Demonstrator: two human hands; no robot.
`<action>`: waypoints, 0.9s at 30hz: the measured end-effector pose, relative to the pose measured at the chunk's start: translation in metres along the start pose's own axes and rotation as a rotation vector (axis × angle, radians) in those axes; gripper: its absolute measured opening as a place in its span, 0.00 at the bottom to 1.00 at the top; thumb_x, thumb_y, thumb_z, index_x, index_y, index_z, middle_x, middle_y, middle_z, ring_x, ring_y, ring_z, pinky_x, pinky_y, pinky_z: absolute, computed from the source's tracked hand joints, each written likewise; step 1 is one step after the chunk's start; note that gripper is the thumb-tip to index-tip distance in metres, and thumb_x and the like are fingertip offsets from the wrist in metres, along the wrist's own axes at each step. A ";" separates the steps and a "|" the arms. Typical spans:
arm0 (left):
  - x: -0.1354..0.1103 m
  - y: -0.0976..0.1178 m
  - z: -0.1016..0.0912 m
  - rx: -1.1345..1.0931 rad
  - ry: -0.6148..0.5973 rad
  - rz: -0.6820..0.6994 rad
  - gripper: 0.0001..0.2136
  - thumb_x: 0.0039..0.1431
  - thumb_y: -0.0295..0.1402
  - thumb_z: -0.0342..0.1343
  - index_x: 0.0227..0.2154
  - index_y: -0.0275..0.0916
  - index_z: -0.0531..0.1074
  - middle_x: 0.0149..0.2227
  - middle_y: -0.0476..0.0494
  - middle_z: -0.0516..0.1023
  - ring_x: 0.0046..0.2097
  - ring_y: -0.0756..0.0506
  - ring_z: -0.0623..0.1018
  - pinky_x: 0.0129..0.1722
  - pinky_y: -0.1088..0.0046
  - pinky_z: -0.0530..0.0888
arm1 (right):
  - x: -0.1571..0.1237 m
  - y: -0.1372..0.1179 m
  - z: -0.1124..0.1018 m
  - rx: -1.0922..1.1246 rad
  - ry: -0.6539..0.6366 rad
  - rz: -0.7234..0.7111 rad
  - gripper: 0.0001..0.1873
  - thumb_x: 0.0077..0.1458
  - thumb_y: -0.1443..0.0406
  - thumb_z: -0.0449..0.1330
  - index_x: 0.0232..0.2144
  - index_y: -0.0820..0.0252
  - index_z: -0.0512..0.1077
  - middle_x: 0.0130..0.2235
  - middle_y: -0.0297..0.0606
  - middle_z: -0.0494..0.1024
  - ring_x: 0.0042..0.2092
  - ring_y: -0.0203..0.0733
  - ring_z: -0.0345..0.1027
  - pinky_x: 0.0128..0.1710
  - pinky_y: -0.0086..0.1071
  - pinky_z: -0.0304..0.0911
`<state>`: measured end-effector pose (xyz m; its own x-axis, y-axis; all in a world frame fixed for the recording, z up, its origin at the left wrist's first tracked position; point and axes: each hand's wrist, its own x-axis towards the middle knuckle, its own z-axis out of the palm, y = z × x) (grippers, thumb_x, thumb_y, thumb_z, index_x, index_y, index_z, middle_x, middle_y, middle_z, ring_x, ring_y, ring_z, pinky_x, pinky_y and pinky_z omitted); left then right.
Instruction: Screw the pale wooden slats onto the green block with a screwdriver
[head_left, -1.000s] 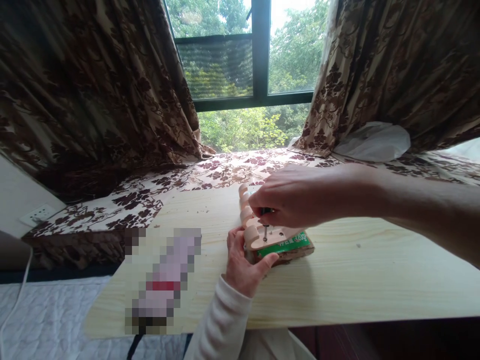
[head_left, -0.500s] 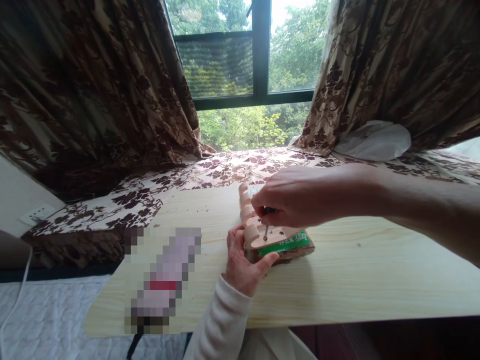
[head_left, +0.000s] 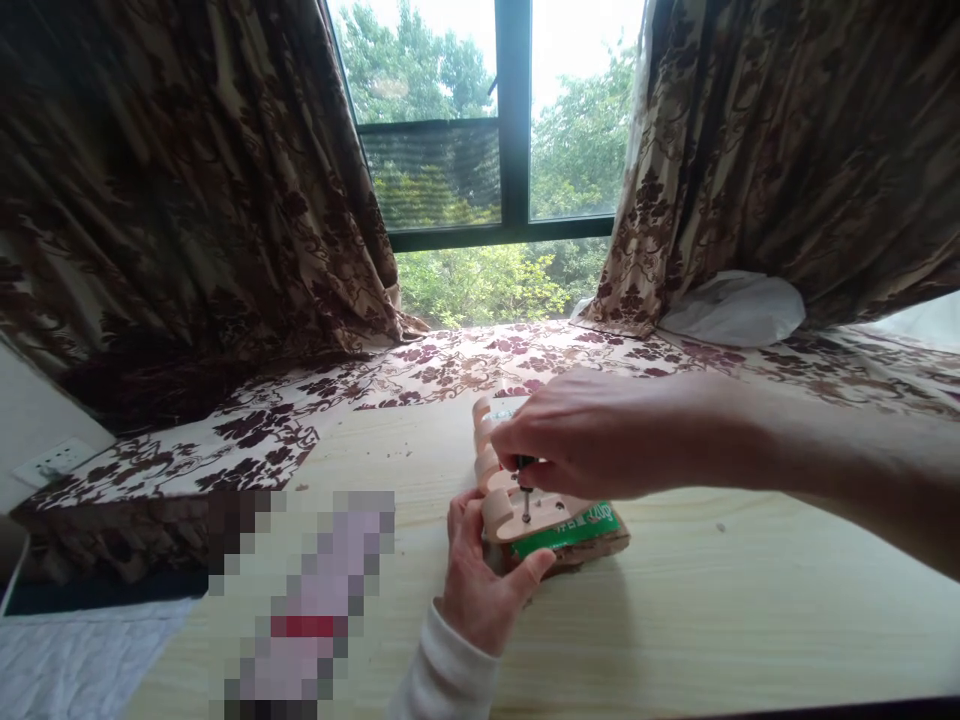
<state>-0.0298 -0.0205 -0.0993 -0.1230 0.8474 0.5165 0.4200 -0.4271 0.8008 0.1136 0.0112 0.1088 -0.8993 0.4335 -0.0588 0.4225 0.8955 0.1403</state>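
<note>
A pale wooden piece with several rounded lobes along its left edge [head_left: 501, 512] lies on a package with a green label [head_left: 566, 535]. My left hand [head_left: 484, 580] grips their near left corner, fingers around the left side and thumb against the package's front. Above the wood, my right hand [head_left: 577, 435] is closed around a small screwdriver [head_left: 526, 482]. Its shaft points down, with the tip at a screw or hole in the nearest part of the wood. The fingers cover most of its dark handle. Another dark hole shows to the right of the tip.
A pale wood-grain table [head_left: 720, 600] carries the work. On its left lies a pixelated long pinkish object [head_left: 315, 600]. Behind are a flowered cloth on the sill [head_left: 450, 365], a white plastic bag [head_left: 739, 308], patterned curtains [head_left: 187, 180] and a window. A wall socket [head_left: 56, 462] is at far left.
The camera view has tilted up, so the scene sits lower. My right hand has turned slightly, showing more of the screwdriver's handle; its tip stays at the same spot. My left hand keeps its hold.
</note>
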 end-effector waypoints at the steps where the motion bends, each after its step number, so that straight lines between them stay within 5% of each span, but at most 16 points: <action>1: 0.000 0.000 0.000 0.004 0.000 0.002 0.25 0.42 0.39 0.63 0.43 0.42 0.62 0.44 0.45 0.62 0.47 0.43 0.68 0.47 0.60 0.68 | 0.002 0.000 0.002 0.006 0.033 0.008 0.09 0.53 0.68 0.51 0.26 0.63 0.70 0.21 0.34 0.66 0.21 0.31 0.46 0.22 0.30 0.41; 7: 0.000 0.001 0.000 -0.041 -0.014 -0.008 0.24 0.42 0.39 0.62 0.43 0.42 0.63 0.45 0.44 0.61 0.47 0.42 0.68 0.47 0.60 0.69 | 0.004 -0.003 0.004 -0.010 0.065 0.128 0.11 0.53 0.65 0.51 0.24 0.62 0.70 0.21 0.34 0.65 0.20 0.31 0.43 0.20 0.30 0.40; 14: 0.000 0.000 0.000 -0.048 -0.007 -0.011 0.24 0.41 0.38 0.62 0.42 0.41 0.63 0.44 0.44 0.61 0.47 0.42 0.68 0.47 0.59 0.68 | -0.001 -0.012 -0.006 -0.014 -0.105 0.072 0.09 0.53 0.70 0.52 0.27 0.63 0.71 0.23 0.36 0.68 0.22 0.31 0.50 0.21 0.29 0.42; 20: 0.000 0.001 0.000 -0.035 0.015 -0.011 0.22 0.40 0.39 0.63 0.39 0.41 0.65 0.43 0.44 0.61 0.47 0.42 0.68 0.47 0.59 0.68 | 0.001 -0.003 0.007 -0.011 0.064 0.151 0.11 0.53 0.64 0.52 0.25 0.62 0.71 0.21 0.34 0.66 0.21 0.31 0.43 0.20 0.29 0.41; 27: 0.000 0.002 0.001 -0.029 0.021 -0.007 0.23 0.40 0.40 0.63 0.40 0.41 0.64 0.43 0.44 0.63 0.46 0.43 0.68 0.46 0.60 0.69 | -0.004 -0.006 -0.006 0.001 -0.020 0.036 0.08 0.51 0.69 0.54 0.33 0.59 0.73 0.24 0.35 0.70 0.23 0.32 0.52 0.21 0.28 0.43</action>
<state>-0.0280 -0.0208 -0.0976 -0.1444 0.8436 0.5172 0.3929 -0.4308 0.8124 0.1139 0.0039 0.1142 -0.8812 0.4670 -0.0730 0.4544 0.8795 0.1414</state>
